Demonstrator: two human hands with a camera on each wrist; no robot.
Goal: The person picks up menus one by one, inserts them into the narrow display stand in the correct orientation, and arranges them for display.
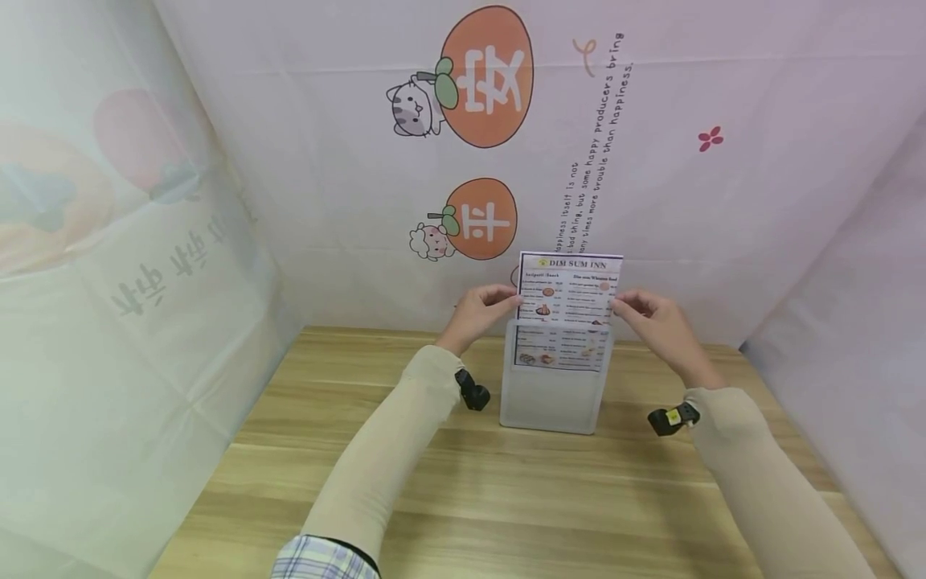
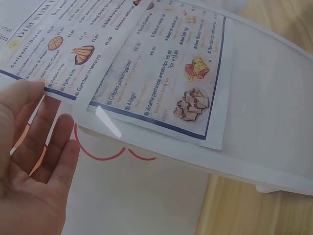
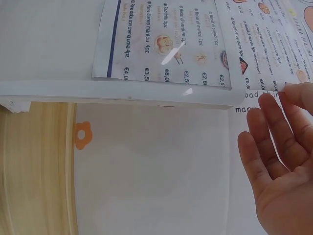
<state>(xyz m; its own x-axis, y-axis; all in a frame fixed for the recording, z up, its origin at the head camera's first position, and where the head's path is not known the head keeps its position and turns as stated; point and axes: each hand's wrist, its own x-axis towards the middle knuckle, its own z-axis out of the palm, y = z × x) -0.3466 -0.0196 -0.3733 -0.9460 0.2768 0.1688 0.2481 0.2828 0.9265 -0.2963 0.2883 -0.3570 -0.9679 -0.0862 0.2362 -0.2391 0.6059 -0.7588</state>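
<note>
A printed menu sheet (image 1: pixel 569 281) headed "DIM SUM INN" stands partly inside a clear-fronted sign holder (image 1: pixel 553 398) with a pale frame. Its lower part shows through the clear front, while the upper part sticks out above the holder's top edge. My left hand (image 1: pixel 477 316) pinches the sheet's left edge between thumb and forefinger, the other fingers loosely spread behind, as the left wrist view shows. On the opposite edge my right hand (image 1: pixel 661 326) pinches the paper likewise, its remaining fingers spread apart. The holder stands upright on the table, and neither hand touches it.
The holder stands near the back of a wood-grain table (image 1: pixel 535 498). Right behind the table hangs a white printed cloth (image 1: pixel 347 201) with orange fruit and cartoon animals. More cloth hangs at left and right. Each wrist wears a black strap camera (image 1: pixel 472 392).
</note>
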